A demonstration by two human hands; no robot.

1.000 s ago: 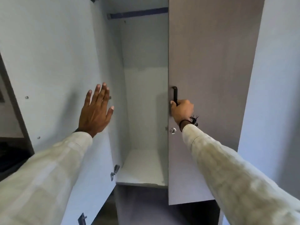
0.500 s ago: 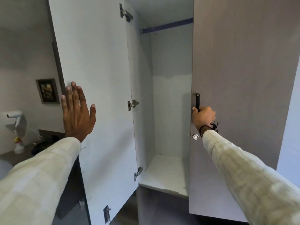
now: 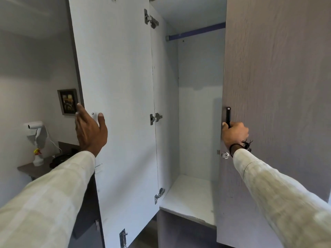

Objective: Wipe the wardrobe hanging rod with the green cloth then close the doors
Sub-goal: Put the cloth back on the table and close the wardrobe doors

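Off to the left of the left hand (image 3: 91, 130) there's a desk (image 3: 34, 170) with a spray bottle (image 3: 37, 157) on it. That hand's open, fingers hooked round the outer edge of the left door (image 3: 116, 83), which stands wide open. Between both hands, up high, sits the blue hanging rod (image 3: 196, 32). Right hand (image 3: 234, 134) is wrapped tight around the black handle (image 3: 228, 116) on the right door (image 3: 272, 86), which is part closed.
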